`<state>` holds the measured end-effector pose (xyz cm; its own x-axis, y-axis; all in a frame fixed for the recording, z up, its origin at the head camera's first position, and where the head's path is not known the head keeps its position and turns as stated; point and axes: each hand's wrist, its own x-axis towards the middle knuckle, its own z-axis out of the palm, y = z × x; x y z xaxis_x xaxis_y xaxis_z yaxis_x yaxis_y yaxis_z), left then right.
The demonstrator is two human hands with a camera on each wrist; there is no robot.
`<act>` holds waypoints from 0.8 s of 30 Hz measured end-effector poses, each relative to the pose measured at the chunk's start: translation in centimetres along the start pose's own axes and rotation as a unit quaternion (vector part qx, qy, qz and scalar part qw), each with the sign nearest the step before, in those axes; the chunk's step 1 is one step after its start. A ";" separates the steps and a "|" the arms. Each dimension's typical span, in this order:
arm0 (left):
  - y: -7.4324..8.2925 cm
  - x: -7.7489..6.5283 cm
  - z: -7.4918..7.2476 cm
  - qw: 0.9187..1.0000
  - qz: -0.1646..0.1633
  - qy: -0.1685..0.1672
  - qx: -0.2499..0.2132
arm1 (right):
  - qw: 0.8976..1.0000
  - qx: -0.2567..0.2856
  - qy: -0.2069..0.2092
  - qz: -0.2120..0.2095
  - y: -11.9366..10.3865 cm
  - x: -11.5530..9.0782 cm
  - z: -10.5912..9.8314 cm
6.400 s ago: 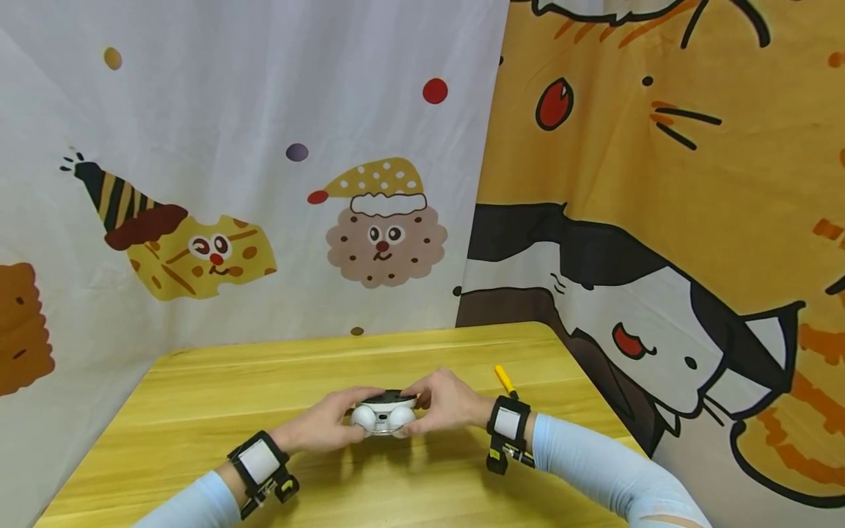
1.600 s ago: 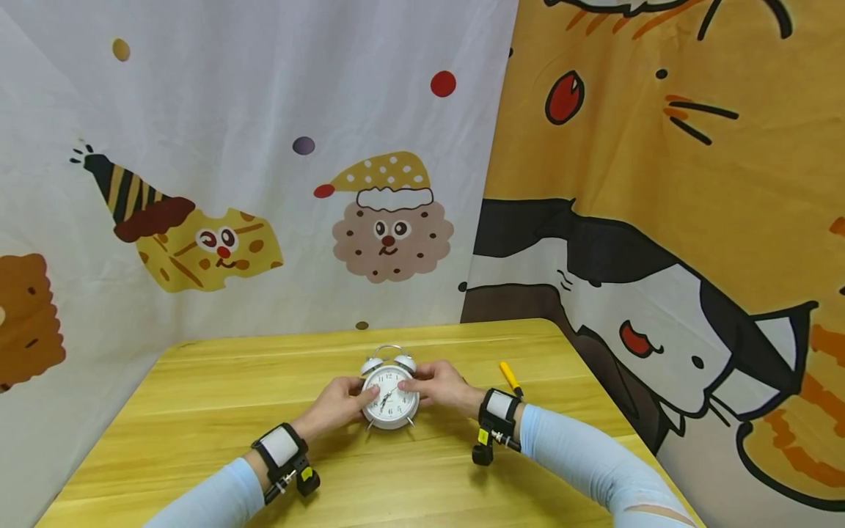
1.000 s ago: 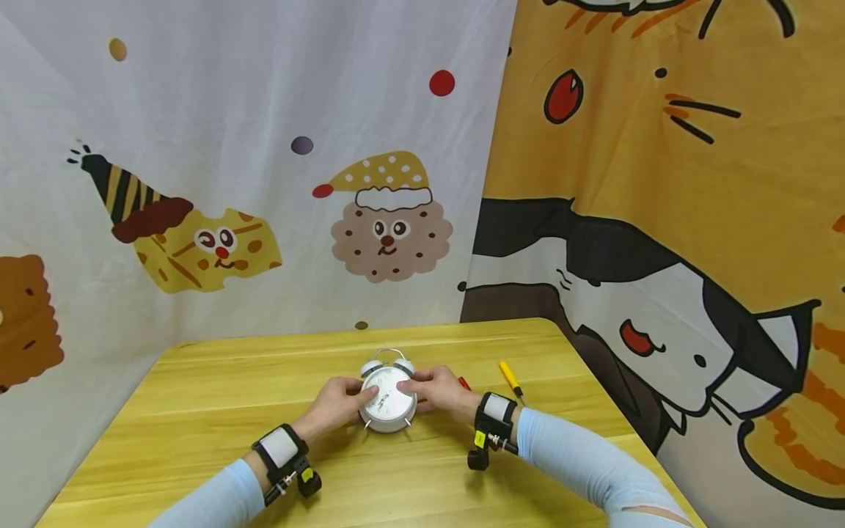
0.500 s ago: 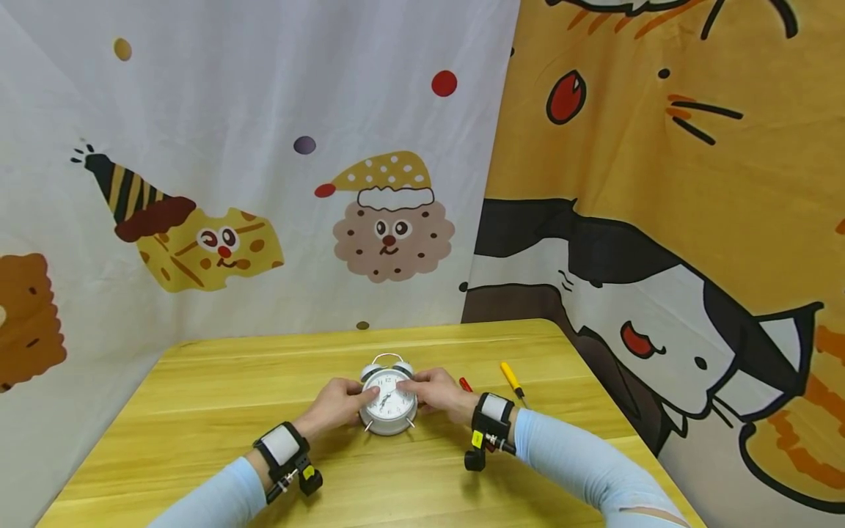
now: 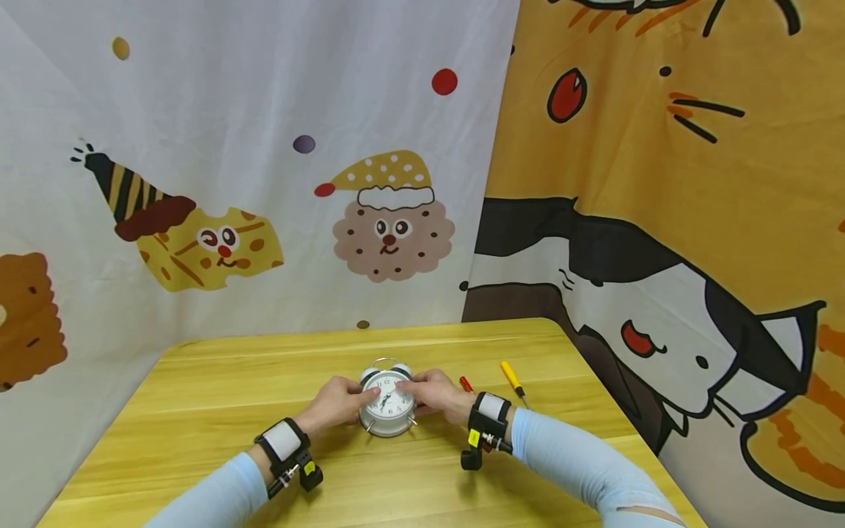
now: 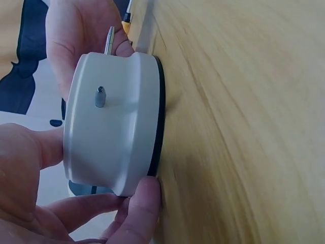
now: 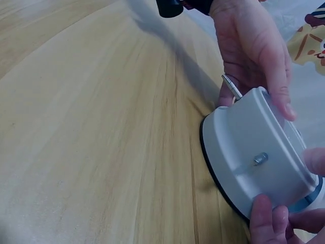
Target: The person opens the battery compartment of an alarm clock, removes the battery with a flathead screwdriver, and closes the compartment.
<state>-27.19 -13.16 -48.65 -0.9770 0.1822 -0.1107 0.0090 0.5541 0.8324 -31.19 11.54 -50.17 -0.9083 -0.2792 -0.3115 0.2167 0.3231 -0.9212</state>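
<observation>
A white twin-bell alarm clock (image 5: 388, 413) leans back over the wooden table (image 5: 251, 389), dial up and bells pointing away from me. My left hand (image 5: 338, 402) grips its left side, thumb over the dial's edge and fingers behind. Opposite it, my right hand (image 5: 437, 394) grips the right side in the same way. In the left wrist view, the clock's body (image 6: 109, 122) shows two metal feet, and its black back rim is close to the tabletop. Whether that rim touches the wood I cannot tell. The right wrist view shows the clock's underside (image 7: 254, 147) between both hands.
To the right lies a yellow-handled screwdriver (image 5: 510, 377), its shaft partly hidden by the right wrist strap. A red handle (image 5: 465, 383) shows beyond the right wrist. A printed curtain (image 5: 389, 308) hangs behind the table's far edge.
At first the clock's bells faced me; later it stood with the dial toward me. Since then both hands have tilted it back and lowered it. The red handle has come into view.
</observation>
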 end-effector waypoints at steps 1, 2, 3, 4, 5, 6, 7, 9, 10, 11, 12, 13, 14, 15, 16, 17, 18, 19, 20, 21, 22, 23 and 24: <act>0.0 0.1 0.0 1.000 -0.001 -0.001 0.000 | 1.000 -0.003 0.002 -0.001 0.1 0.0 0.0; -0.1 0.1 0.1 1.000 -0.003 -0.002 -0.001 | 1.000 -0.004 0.003 -0.001 0.1 0.1 0.0; -0.1 0.1 0.1 1.000 -0.003 -0.003 0.000 | 1.000 -0.006 0.006 -0.001 0.1 0.0 0.0; -0.1 0.1 0.1 1.000 -0.004 -0.002 0.001 | 1.000 -0.006 0.009 -0.002 0.1 0.0 0.0; -0.1 0.1 0.1 1.000 -0.004 -0.002 0.003 | 1.000 -0.009 0.012 -0.004 0.1 0.0 0.0; -0.1 0.1 0.1 1.000 -0.005 -0.001 0.006 | 1.000 -0.010 0.014 -0.005 0.2 0.0 0.1; -0.1 0.1 0.1 1.000 -0.004 -0.001 0.008 | 1.000 -0.013 0.016 -0.006 0.2 -0.1 0.1; -0.2 0.0 0.1 1.000 -0.007 0.002 0.014 | 1.000 -0.017 0.018 -0.009 0.2 -0.2 0.1; -0.2 0.0 0.1 1.000 -0.009 0.003 0.016 | 1.000 -0.021 0.017 -0.011 0.1 -0.2 0.1; -0.2 0.0 0.0 1.000 -0.011 0.003 0.018 | 0.999 -0.026 0.015 -0.015 0.0 -0.3 0.0; -0.3 0.1 0.0 1.000 -0.012 0.004 0.020 | 0.999 -0.028 0.010 -0.017 0.0 -0.3 -0.1; -0.3 0.1 0.0 1.000 -0.013 0.005 0.022 | 0.999 -0.033 0.006 -0.021 -0.1 -0.3 -0.2; -0.3 0.1 -0.1 1.000 -0.013 0.007 0.024 | 0.999 -0.035 0.000 -0.024 -0.2 -0.3 -0.3; -0.3 0.2 -0.1 1.000 -0.012 0.007 0.026 | 0.999 -0.038 -0.006 -0.027 -0.4 -0.3 -0.5; -0.3 0.2 -0.1 1.000 -0.011 0.008 0.028 | 0.999 -0.041 -0.013 -0.031 -0.5 -0.3 -0.6; -0.3 0.2 -0.2 0.999 -0.010 0.007 0.030 | 0.998 -0.045 -0.018 -0.035 -0.6 -0.3 -0.8; -0.3 0.2 -0.2 0.999 -0.007 0.007 0.033 | 0.998 -0.049 -0.024 -0.036 -0.6 -0.4 -1.0; -0.2 0.2 -0.3 0.999 -0.006 0.005 0.035 | 0.997 -0.056 -0.028 -0.039 -0.7 -0.4 -1.2; -0.1 0.1 -0.3 0.999 -0.003 0.005 0.037 | 0.997 -0.059 -0.032 -0.039 -0.8 -0.5 -1.5; 0.0 0.1 -0.4 0.999 0.001 0.006 0.042 | 0.996 -0.068 -0.033 -0.042 -0.9 -0.6 -1.8; 0.1 0.0 -0.5 0.999 0.006 0.008 0.048 | 0.996 -0.074 -0.033 -0.042 -1.0 -0.7 -2.2; 0.2 0.0 -0.7 0.998 0.012 0.013 0.054 | 0.995 -0.081 -0.033 -0.045 -1.1 -0.7 -2.6; 0.3 0.0 -0.9 0.998 0.021 0.019 0.062 | 0.995 -0.088 -0.031 -0.048 -1.3 -0.8 -3.0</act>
<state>-27.38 -13.75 -47.95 -0.9826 0.1776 -0.0545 0.0740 0.6431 0.7622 -31.80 14.08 -48.04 -0.8963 -0.3703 -0.2440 0.0600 0.4439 -0.8940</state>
